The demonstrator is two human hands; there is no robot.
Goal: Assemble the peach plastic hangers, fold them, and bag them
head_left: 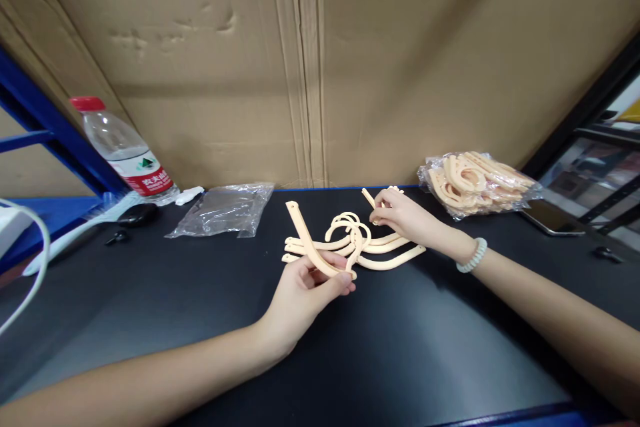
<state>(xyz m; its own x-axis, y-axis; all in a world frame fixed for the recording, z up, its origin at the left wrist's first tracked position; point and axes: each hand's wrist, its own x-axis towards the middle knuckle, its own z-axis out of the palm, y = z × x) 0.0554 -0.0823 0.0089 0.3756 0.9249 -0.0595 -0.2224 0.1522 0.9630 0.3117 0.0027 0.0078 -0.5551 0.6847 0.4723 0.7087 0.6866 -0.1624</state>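
Note:
Several cream plastic hanger pieces (383,255) lie stacked on the black tabletop (200,320) in the middle. My left hand (305,293) is closed on one curved cream arm piece (306,240), which slants up to the left. My right hand (403,217), with a white coil band at the wrist, pinches another cream piece (369,198) just behind the stack. Cream hook shapes (350,230) sit between the two hands.
A clear bag full of cream hanger parts (475,181) lies at the back right. An empty clear bag (225,208) lies at the back left, beside a red-capped water bottle (125,150). A cardboard wall stands behind. A phone (550,219) lies at right.

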